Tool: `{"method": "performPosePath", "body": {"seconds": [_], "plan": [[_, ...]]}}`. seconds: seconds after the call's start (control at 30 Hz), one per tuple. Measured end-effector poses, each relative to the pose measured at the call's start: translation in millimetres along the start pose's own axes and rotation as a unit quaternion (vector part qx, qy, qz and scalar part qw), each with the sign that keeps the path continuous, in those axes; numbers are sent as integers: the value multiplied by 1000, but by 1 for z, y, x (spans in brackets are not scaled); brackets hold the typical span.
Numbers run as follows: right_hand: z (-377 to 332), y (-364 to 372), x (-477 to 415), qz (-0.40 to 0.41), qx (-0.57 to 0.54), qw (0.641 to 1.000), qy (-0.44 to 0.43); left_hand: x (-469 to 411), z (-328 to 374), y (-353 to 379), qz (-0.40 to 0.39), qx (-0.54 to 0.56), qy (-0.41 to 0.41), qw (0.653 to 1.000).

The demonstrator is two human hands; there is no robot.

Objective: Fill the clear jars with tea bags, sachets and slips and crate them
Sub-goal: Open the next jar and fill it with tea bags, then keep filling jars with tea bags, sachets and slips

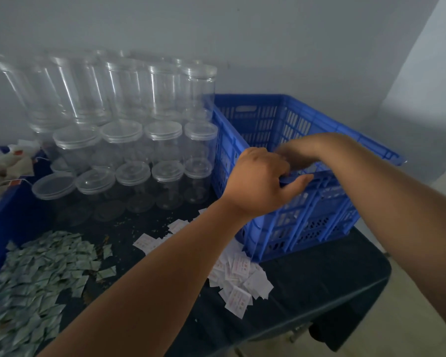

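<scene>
A blue slatted crate (pixel 327 215) stands at the right of the table. My left hand (pixel 258 184) is closed over its near rim, thumb on the outside. My right hand (pixel 298 155) reaches over the rim just behind it, fingers curled down inside the crate; a pale glint shows at the fingertips, but what they hold is hidden. Several lidded clear jars (pixel 162 140) are stacked in tiers against the wall to the left of the crate. Green sachets (pixel 36 276) lie heaped at the front left. White slips (pixel 240 276) lie scattered by the crate's near corner. Tea bags (pixel 8 161) sit at the far left.
A blue bin's wall (pixel 0 215) runs along the left, holding the tea bags. The table carries a dark cloth (pixel 319 274), with its edge at the lower right and pale floor beyond. A grey wall stands close behind the jars and crate.
</scene>
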State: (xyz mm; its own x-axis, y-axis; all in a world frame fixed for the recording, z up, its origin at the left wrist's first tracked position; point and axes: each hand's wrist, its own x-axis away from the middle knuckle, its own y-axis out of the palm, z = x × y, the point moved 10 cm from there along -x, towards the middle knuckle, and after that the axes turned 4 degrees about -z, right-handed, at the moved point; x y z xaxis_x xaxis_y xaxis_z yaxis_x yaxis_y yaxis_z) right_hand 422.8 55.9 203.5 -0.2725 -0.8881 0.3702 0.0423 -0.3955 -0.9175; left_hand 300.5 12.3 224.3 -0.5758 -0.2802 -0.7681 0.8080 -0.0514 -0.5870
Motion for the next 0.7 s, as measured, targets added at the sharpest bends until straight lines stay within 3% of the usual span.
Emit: {"method": "performPosePath", "body": {"seconds": [0.2,0.3,0.37,0.43,0.5,0.7], "plan": [[-35,-59,52,271,-84,957,-64,1,3,-17,-50,25,15,998],[-46,-65,94,391,-184,895,-112,26,-1,-57,21,-10,9,1000],[-67,-60,123,450,-231,843,-185,62,-19,-82,48,6,-43,998],[-97,-42,142,451,-246,820,-253,111,-50,-102,33,-10,-127,991],[-131,-19,146,408,-253,819,-313,168,-84,-118,-7,-60,-206,977],[-216,59,100,251,-273,870,-326,338,-145,-168,-19,-115,-409,905]]}}
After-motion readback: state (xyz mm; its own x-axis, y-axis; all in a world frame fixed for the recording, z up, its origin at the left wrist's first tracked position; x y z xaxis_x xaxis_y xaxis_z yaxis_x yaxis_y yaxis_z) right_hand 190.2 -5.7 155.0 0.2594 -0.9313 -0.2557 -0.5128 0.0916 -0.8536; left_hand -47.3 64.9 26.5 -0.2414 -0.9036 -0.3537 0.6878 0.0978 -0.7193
